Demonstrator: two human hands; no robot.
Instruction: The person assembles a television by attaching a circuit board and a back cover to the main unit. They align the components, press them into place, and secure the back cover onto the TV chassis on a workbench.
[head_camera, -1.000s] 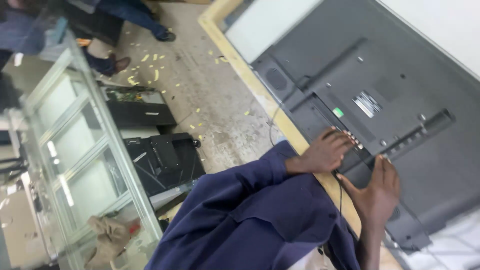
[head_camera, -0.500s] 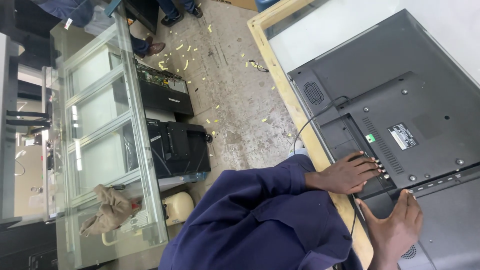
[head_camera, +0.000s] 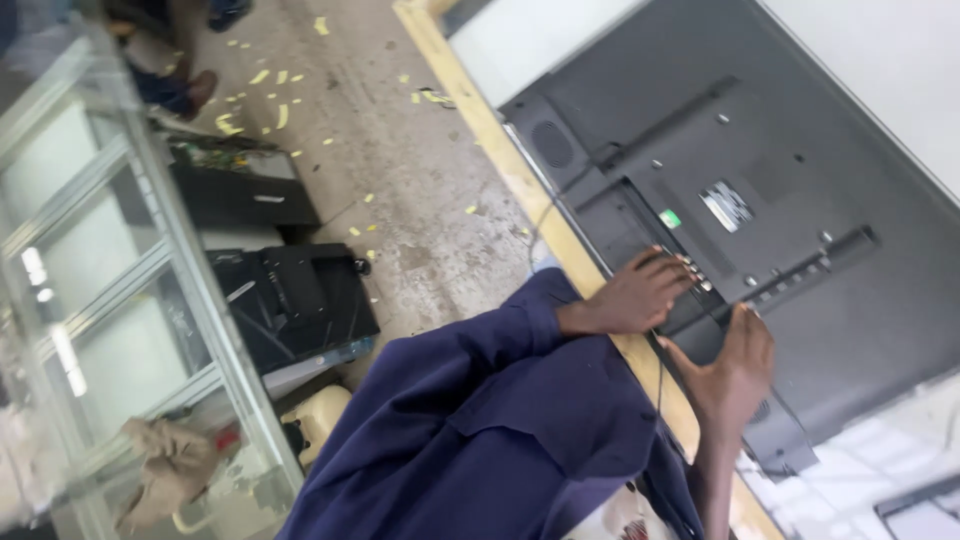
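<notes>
Head view: flat-panel television (head_camera: 760, 170) lies face down on the wooden-edged workbench (head_camera: 500, 150), dark plastic rear cover up. Judged broad, moderately heavy, stiff but fragile at the screen; grip is best taken at the frame edges, not the thin cover. Left hand (head_camera: 635, 295) rests curled on the connector panel (head_camera: 690, 272), fingertips pressing the ports, grasping nothing. Right hand (head_camera: 730, 365) lies flat and unclenched on the cover just beside it, thumb spread.

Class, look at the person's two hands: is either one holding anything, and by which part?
Neither visibly holds anything. The left hand rests fingertips on the raised panel of the flat dark-grey plastic television back; the right hand lies open against it. No grip shows.
</notes>
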